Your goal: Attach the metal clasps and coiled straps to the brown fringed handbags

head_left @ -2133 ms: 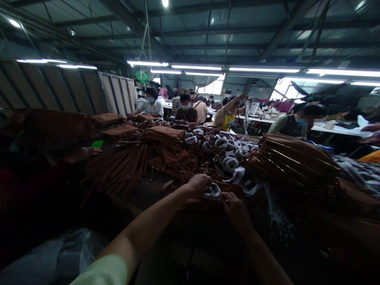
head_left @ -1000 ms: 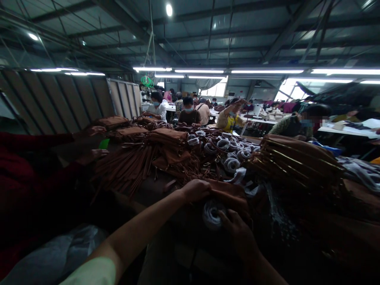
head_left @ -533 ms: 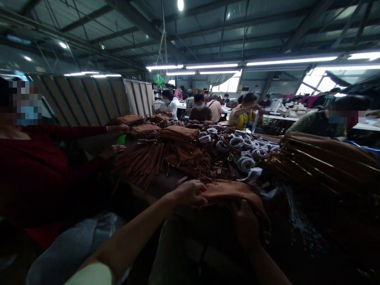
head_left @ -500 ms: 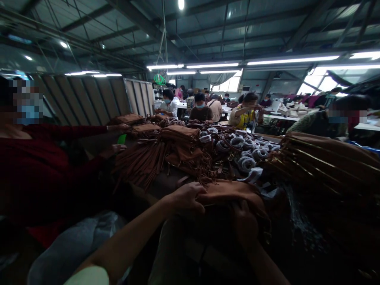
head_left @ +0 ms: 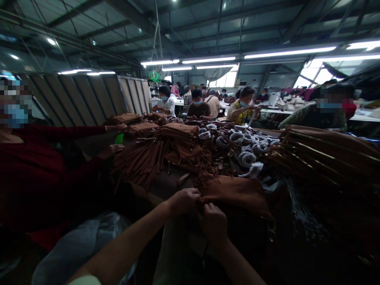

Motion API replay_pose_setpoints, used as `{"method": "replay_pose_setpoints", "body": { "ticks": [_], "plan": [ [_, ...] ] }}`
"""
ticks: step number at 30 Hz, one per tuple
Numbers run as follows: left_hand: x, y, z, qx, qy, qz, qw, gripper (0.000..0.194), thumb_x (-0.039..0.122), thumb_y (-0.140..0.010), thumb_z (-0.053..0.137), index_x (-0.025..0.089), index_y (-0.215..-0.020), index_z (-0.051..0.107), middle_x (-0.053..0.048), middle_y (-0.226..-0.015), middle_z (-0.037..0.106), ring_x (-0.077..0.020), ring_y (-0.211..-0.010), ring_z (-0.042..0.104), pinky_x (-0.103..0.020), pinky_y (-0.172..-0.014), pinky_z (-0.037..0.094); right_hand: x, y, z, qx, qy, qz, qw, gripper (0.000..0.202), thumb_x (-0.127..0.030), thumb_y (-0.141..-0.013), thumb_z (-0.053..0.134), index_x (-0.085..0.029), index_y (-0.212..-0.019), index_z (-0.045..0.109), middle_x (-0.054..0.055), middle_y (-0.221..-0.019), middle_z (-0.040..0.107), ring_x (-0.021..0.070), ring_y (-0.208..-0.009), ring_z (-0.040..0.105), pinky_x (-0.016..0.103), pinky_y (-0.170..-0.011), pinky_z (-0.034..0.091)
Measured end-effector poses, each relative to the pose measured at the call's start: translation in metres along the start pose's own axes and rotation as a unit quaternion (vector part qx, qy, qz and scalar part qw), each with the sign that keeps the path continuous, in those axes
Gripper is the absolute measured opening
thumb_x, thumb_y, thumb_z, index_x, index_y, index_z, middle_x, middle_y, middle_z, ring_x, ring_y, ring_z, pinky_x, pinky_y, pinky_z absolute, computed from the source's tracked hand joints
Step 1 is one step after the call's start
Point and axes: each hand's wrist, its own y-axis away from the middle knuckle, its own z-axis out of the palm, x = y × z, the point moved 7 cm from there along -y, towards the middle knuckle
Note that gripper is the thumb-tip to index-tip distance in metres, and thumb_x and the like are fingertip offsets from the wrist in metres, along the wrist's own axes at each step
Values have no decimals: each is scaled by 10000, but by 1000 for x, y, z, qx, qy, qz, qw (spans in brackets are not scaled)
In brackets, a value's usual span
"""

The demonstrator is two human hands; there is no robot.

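A brown fringed bag (head_left: 237,192) lies flat in front of me, its fringe pointing away and a gold clasp hanging at its right corner. My left hand (head_left: 184,201) is closed on the bag's near left corner. Right beside it, my right hand (head_left: 214,222) has its fingers curled on the same near edge. The two hands almost touch. Past the bag is a heap of coiled straps in pale wrapping (head_left: 247,156), with metal clips among them. The fingertips of both hands are partly hidden in shadow.
Stacked brown bags (head_left: 323,154) with gold zippers rise at the right. More fringed bags (head_left: 179,132) lie ahead. At the left, a person in a dark red sleeve (head_left: 71,132) reaches over the pile. Clear plastic (head_left: 86,241) bulges at the lower left. Other people sit farther back.
My right hand has moved left along the bag's near edge, up to my left hand, and has closed there. The bag now lies flatter, and its right corner clasp shows.
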Motion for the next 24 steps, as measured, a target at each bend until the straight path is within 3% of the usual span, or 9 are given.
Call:
{"method": "replay_pose_setpoints", "body": {
  "ticks": [3, 8, 12, 17, 21, 24],
  "plan": [
    [8, 2, 0, 33, -12, -4, 999, 165, 150, -855, 519, 182, -991, 608, -47, -1020, 596, -152, -955, 562, -248, -856, 452, -2, 5, -5, 5, -11, 11, 1000, 97, -227, -859, 518, -173, -834, 593, 64, -830, 621, 168, -768, 572, 263, -664, 382],
    [21, -2, 10, 74, -109, -19, 991, 160, 174, -877, 517, 169, -1024, 582, -69, -1053, 607, -189, -1000, 548, -328, -890, 453, -6, 3, -12, -9, 23, 6, 1000, 203, -88, -875, 411, -153, -926, 596, 78, -871, 634, 152, -767, 596, 255, -677, 425],
    [23, -5, 16, 87, -177, 26, 980, 191, 140, -885, 498, 136, -1056, 583, -93, -1041, 633, -199, -960, 577, -330, -825, 485, 13, 1, -23, -63, 70, 30, 995, 246, -175, -935, 373, -159, -860, 607, 77, -816, 650, 161, -702, 624, 262, -564, 395],
    [40, -7, 17, 110, -178, 105, 972, 260, 160, -889, 510, 122, -1138, 571, -85, -1078, 651, -185, -958, 588, -303, -798, 501, 42, 9, -44, -104, 66, 28, 992, 261, -280, -950, 407, -175, -812, 601, 47, -767, 673, 137, -693, 657, 233, -522, 338],
    [41, -10, 20, 113, -183, 67, 974, 261, 166, -893, 507, 120, -1141, 575, -84, -1030, 663, -181, -932, 593, -304, -770, 505, 52, 10, -47, -116, 56, 49, 991, 318, -323, -961, 375, -181, -793, 605, 41, -753, 684, 154, -686, 664, 248, -514, 302],
    [35, -2, 21, 97, -203, 38, 974, 329, 178, -884, 524, 129, -1209, 542, -103, -1078, 641, -205, -978, 572, -317, -765, 500, 41, 11, -39, -108, 23, 49, 993, 344, -347, -962, 362, -195, -784, 614, 33, -769, 692, 155, -692, 662, 257, -527, 291]
  ]
}}
